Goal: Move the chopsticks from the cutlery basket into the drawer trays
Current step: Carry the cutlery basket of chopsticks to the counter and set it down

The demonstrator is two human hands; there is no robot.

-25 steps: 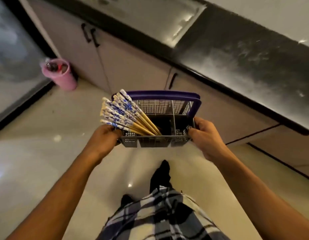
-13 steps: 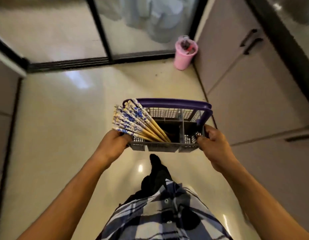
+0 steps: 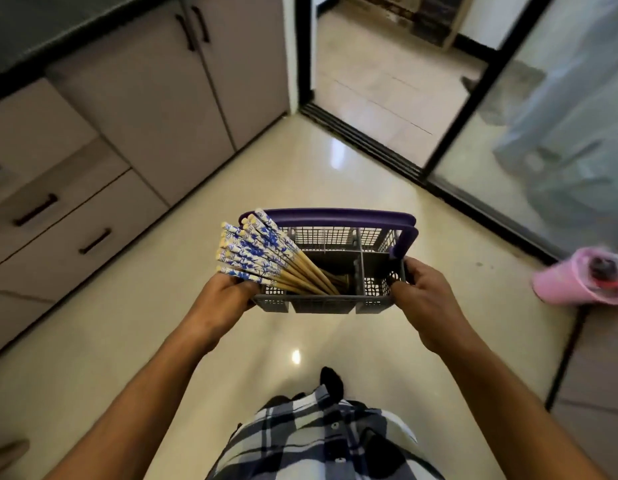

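you're basically at the start: all the chopsticks (image 3: 262, 258) sit fanned in the left compartment of the cutlery basket (image 3: 330, 299). your left hand (image 3: 224, 299) and right hand (image 3: 423, 296) curl round its ends. drawers (image 3: 75, 233) look closed.

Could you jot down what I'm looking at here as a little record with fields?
place: kitchen, tiled floor
carried: grey cutlery basket with purple handle
contents: blue-patterned chopsticks, leaning left over the rim
left hand: grips basket's left end
right hand: grips basket's right end
drawers: on the left, closed
also: pink bin on the right
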